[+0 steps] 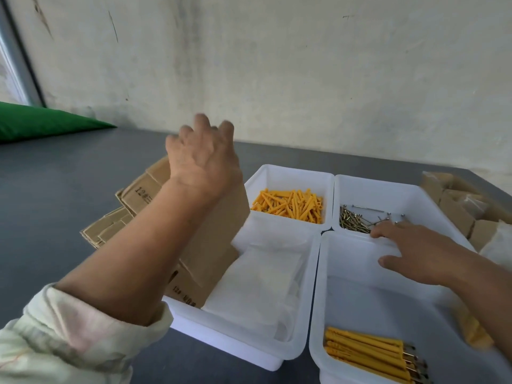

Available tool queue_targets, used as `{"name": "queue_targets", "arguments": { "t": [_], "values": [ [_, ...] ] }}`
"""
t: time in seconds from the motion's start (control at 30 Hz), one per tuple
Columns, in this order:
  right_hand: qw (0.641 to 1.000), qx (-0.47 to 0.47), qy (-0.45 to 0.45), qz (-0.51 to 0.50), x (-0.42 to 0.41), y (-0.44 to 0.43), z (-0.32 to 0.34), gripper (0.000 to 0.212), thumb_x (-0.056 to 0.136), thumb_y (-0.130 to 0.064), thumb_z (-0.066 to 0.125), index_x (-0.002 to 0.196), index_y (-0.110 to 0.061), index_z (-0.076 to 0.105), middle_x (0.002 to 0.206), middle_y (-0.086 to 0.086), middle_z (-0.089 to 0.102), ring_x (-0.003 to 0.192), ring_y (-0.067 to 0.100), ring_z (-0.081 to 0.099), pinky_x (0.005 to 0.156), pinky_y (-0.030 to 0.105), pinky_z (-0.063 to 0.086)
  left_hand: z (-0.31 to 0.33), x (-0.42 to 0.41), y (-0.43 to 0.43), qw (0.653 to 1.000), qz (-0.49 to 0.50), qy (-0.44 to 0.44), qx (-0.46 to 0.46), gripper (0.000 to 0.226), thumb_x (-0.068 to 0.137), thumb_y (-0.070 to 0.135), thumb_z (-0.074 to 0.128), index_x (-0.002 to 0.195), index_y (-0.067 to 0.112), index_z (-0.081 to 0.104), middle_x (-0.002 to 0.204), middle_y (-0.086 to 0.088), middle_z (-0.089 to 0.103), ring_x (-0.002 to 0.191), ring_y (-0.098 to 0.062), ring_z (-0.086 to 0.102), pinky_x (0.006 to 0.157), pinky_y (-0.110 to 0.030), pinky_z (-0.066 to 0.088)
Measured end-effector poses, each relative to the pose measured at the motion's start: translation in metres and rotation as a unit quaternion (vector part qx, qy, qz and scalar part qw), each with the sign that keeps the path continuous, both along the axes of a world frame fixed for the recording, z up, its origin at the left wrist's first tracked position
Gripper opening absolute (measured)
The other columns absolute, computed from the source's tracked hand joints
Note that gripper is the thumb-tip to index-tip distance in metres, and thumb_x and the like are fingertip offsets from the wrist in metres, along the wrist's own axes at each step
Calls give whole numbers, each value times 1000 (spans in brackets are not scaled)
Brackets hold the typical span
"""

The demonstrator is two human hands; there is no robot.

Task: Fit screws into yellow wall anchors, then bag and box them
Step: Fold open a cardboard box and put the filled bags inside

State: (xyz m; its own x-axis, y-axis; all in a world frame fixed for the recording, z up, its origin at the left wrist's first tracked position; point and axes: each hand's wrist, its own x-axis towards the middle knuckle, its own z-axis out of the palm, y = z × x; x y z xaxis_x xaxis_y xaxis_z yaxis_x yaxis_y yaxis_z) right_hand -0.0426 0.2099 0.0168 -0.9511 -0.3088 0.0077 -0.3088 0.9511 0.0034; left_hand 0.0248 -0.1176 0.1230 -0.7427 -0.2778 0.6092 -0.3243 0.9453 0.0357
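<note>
Loose yellow wall anchors (288, 206) fill the far left white bin (291, 170). Screws (356, 221) lie in the far right bin (393, 187). In the near right bin (318, 300) lie several anchors with screws fitted (368, 353). The near left bin (238, 347) holds clear plastic bags (263, 278) and a leaning brown cardboard box (213, 245). My left hand (202, 156) is raised above that box, fingers loosely spread, holding nothing. My right hand (415, 250) reaches flat over the near right bin, its fingertips at the edge of the screw pile.
Flattened cardboard boxes (130, 206) are stacked on the grey table (55, 184) left of the bins. More cardboard boxes (457, 206) sit at the right edge. A blurred yellow bundle (473, 331) shows under my right forearm. A green object (41, 123) lies far left by the wall.
</note>
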Motion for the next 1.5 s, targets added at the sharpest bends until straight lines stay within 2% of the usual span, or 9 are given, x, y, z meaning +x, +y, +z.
{"name": "queue_targets", "arguments": {
  "t": [0.23,0.33,0.5,0.7,0.9,1.03,1.17,1.33,1.5],
  "values": [
    [999,-36,-1,-4,0,-2,1,44,93,-52,52,134,-42,40,138,-9,45,118,15,49,97,33,44,31,4,17,964,-154,195,90,56,72,39,64,125,28,48,116,-5,44,96,-29,52,78,-37,41],
    [976,-213,37,16,1,-7,5,54,90,-66,35,137,-40,44,131,-9,52,116,12,51,95,31,40,21,-5,36,929,-225,212,205,60,70,46,65,126,35,48,112,8,37,89,-13,48,78,-25,36],
    [800,-599,-33,6,9,-17,27,39,75,-80,38,106,-63,53,114,-23,61,96,-5,65,94,31,49,-12,-27,64,870,-282,180,362,60,72,42,72,127,39,47,116,9,41,87,9,44,77,-16,31],
    [687,-722,-67,43,12,-18,41,28,81,-65,50,106,-58,61,119,-16,66,101,12,70,75,30,59,-26,-43,93,777,-328,148,517,58,65,51,67,120,44,49,120,10,53,105,-5,54,89,-26,44],
    [667,-740,-66,54,11,-12,39,35,95,-55,47,126,-43,59,122,-14,66,111,14,65,88,42,55,-37,-52,111,676,-382,118,620,49,63,44,70,111,45,58,92,22,62,83,6,62,72,-20,43],
    [653,-752,-75,48,11,-12,37,26,87,-48,60,108,-37,70,109,-10,73,100,8,70,75,28,57,-50,-56,117,628,-419,87,650,48,61,39,69,109,39,63,96,10,64,83,-2,64,75,-24,43],
    [658,-744,-97,65,15,-15,38,20,88,-45,58,99,-44,75,110,-10,73,102,7,69,75,23,57,-53,-59,116,610,-440,66,655,51,55,45,66,106,38,65,92,10,64,80,-4,62,73,-25,43],
    [662,-738,-107,78,17,-18,37,20,87,-50,56,96,-48,74,110,-13,73,102,5,69,78,27,56,-54,-57,119,598,-454,60,658,38,74,33,57,112,32,64,89,15,68,78,1,64,69,-21,47],
    [667,-735,-83,90,20,-22,38,19,87,-52,55,94,-50,73,109,-13,73,102,6,69,74,25,58,-52,-51,121,633,-466,55,616,64,72,62,57,122,21,60,128,-10,58,118,-25,56,103,-46,44]
  ]
}}
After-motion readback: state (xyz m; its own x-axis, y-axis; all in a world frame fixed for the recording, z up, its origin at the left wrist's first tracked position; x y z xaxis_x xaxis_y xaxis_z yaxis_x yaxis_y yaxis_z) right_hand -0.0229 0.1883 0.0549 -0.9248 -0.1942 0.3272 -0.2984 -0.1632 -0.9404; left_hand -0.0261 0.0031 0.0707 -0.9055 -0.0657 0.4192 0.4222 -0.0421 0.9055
